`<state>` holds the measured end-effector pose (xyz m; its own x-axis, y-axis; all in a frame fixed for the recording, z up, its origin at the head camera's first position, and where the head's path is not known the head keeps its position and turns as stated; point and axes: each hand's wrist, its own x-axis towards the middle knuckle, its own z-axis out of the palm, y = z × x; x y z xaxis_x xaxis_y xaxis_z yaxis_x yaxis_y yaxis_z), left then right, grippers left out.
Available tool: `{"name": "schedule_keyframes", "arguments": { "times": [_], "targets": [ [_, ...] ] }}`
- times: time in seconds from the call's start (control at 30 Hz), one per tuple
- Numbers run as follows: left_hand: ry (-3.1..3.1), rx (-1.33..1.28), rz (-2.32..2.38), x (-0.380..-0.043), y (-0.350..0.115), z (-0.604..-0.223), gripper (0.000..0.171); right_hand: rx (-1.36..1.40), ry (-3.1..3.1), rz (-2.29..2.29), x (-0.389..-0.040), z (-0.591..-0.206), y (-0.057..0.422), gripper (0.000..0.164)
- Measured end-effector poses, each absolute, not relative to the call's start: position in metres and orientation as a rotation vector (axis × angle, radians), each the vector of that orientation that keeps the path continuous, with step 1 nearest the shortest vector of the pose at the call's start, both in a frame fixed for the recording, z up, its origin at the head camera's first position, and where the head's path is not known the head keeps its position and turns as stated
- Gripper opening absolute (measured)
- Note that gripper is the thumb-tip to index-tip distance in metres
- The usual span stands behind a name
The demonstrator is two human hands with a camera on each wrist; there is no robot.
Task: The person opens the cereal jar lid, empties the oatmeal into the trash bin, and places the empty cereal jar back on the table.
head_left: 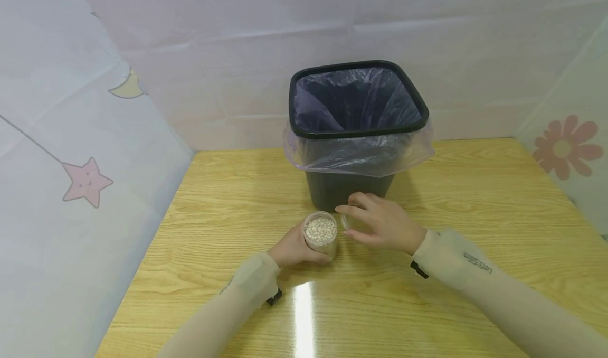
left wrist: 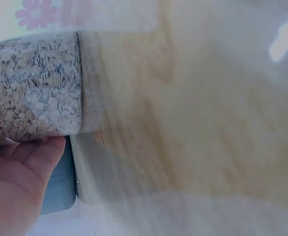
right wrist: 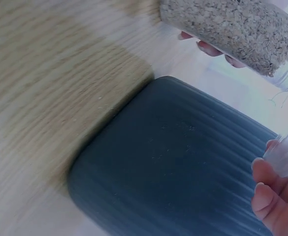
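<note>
My left hand (head_left: 299,245) grips a clear jar (head_left: 328,248) filled with pale oat flakes (head_left: 320,229). Its top is uncovered, and the flakes reach near the rim. In the left wrist view the jar (left wrist: 33,86) lies between thumb and fingers (left wrist: 48,157). To the right of the jar, my right hand (head_left: 387,225) pinches a clear round lid (head_left: 347,222), apart from the jar's mouth. The right wrist view has the lid (right wrist: 286,152) at the fingertips, with the jar (right wrist: 232,32) beyond it.
Right behind the hands stands a dark bin (head_left: 351,189) lined with a translucent purple bag (head_left: 361,154). The wooden table (head_left: 228,205) carries it all. Pale printed sheets (head_left: 247,73) hang at the back and both sides.
</note>
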<state>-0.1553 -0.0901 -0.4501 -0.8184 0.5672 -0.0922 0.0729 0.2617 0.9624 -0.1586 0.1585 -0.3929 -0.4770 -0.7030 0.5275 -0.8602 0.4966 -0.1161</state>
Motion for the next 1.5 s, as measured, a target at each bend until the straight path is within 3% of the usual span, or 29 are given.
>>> {"name": "schedule_keyframes", "arguments": {
  "times": [0.13,0.37,0.87,1.1,1.5],
  "targets": [
    [2.121,0.554,1.603,-0.154,-0.09,-0.451,0.092,1.282,-2.345,0.494,-0.158,-0.396,0.164,0.052],
    [2.137,0.533,1.607,-0.154,-0.091,-0.453,0.093,1.266,-2.38,0.455,-0.156,-0.397,0.169,0.061],
    [2.146,0.532,1.617,-0.153,-0.089,-0.451,0.092,1.269,-2.424,0.374,-0.152,-0.401,0.176,0.059],
    [2.169,0.543,1.635,-0.152,-0.089,-0.452,0.091,1.273,-2.445,0.327,-0.148,-0.4,0.176,0.044],
    [2.161,0.533,1.634,-0.152,-0.088,-0.453,0.092,1.263,-2.481,0.276,-0.145,-0.41,0.178,0.049]
  ]
}}
